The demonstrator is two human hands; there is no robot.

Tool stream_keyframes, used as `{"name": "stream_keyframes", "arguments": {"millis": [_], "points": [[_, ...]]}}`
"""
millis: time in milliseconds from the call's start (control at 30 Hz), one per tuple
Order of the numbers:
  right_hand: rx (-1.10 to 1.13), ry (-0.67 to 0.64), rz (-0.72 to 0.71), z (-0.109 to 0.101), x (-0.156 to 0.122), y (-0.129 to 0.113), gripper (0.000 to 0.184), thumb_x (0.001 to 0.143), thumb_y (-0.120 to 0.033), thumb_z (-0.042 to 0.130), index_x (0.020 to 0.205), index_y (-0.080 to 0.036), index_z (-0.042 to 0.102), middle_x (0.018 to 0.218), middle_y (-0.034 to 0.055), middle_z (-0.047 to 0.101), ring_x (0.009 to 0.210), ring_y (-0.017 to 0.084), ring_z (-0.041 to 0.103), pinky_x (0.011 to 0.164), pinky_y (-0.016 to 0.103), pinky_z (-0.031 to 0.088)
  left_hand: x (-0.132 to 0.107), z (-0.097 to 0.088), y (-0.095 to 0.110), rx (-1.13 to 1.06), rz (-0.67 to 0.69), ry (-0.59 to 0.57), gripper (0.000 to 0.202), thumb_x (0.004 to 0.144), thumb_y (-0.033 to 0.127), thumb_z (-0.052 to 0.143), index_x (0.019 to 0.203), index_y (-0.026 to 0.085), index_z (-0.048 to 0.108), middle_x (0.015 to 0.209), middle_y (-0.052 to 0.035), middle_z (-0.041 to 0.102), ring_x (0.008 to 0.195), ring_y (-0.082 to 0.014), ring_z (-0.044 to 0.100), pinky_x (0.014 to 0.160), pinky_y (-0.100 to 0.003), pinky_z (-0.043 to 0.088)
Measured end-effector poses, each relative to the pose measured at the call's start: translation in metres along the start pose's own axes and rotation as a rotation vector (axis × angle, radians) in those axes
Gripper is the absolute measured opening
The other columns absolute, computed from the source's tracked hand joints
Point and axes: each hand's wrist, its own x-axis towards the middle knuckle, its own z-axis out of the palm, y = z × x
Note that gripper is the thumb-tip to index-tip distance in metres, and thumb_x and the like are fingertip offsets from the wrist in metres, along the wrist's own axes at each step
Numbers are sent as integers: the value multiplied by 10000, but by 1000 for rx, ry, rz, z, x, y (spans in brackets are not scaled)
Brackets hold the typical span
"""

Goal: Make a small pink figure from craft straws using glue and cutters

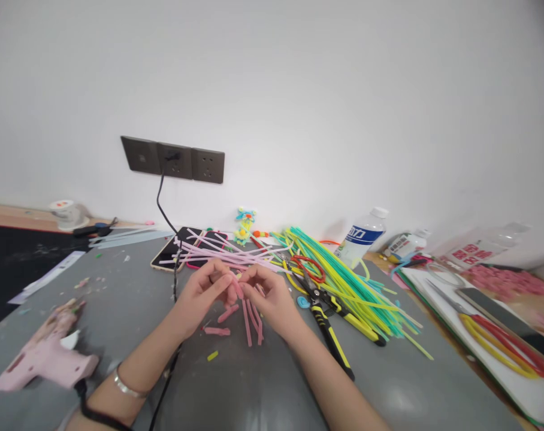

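Note:
My left hand [208, 291] pinches a pink pipe cleaner piece [237, 288] between thumb and fingers, above the grey table. Close against it, my right hand [271, 297] has its fingertips closed on the same piece; part of the piece is hidden by the fingers. Longer pink pipe cleaners [247, 323] lie below the right hand, and short twisted pink pieces [217, 331] rest under the left. Behind both hands spreads a loose pile of pale pink pipe cleaners [218, 250], partly on a dark phone or tablet [162, 257].
Pliers [328, 335] and green and yellow pipe cleaners [357, 287] lie to the right, near a bottle [360, 236]. Scissors [501, 344] rest on white paper [487, 383]. A pink glue gun [47, 356] is at left; a black cord [175, 287] runs to the wall socket [173, 160].

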Motion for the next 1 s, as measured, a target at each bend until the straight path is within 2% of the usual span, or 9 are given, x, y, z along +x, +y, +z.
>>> {"name": "stream_keyframes", "arguments": {"millis": [267, 400, 533, 633, 767, 900, 1000], "points": [[12, -25, -23, -3, 1, -2, 89, 854, -255, 602, 839, -188, 658, 782, 24, 662, 692, 148, 589, 667, 265, 469, 1, 4, 4, -36, 47, 32, 237, 858, 364, 678, 772, 163, 585, 631, 1, 659, 571, -106, 587, 571, -219, 500], [4, -51, -15, -5, 0, -4, 135, 878, -298, 586, 854, -189, 662, 756, 23, 659, 674, 148, 592, 651, 264, 482, 2, 4, 3, -41, 58, 45, 253, 855, 377, 679, 760, 165, 578, 626, 6, 642, 586, -113, 592, 588, -232, 516], [39, -87, -22, -4, 0, -7, 159, 866, -345, 626, 896, -192, 658, 799, 36, 679, 729, 165, 620, 697, 287, 503, 2, 2, 2, -53, 67, 70, 235, 858, 367, 678, 774, 173, 577, 655, 5, 656, 623, -115, 605, 618, -234, 536], [80, -57, 12, -2, 0, -8, 178, 827, -363, 678, 872, -193, 654, 793, 32, 680, 731, 167, 631, 692, 285, 506, 3, 2, 2, -37, 64, 87, 238, 845, 379, 690, 776, 172, 594, 680, 0, 666, 640, -115, 614, 626, -231, 546], [106, -1, 45, -2, 2, -4, 162, 838, -345, 665, 832, -184, 648, 746, 21, 667, 674, 149, 619, 629, 260, 490, 5, 1, 2, 41, 53, 135, 257, 802, 402, 723, 788, 163, 629, 697, -3, 661, 656, -127, 624, 637, -245, 560], [45, 37, 45, -5, 4, 1, 115, 833, -293, 647, 797, -184, 642, 701, 6, 643, 620, 138, 586, 611, 260, 458, 7, -1, 2, 139, 69, 174, 251, 776, 370, 746, 896, 172, 648, 715, 1, 687, 633, -131, 646, 639, -252, 562], [-22, 45, 42, -8, 5, 2, 106, 828, -280, 644, 794, -180, 657, 720, 15, 646, 645, 149, 575, 620, 267, 440, 8, -3, 2, 212, 108, 169, 211, 766, 332, 755, 868, 168, 669, 684, 3, 688, 616, -132, 654, 633, -244, 555]]}}
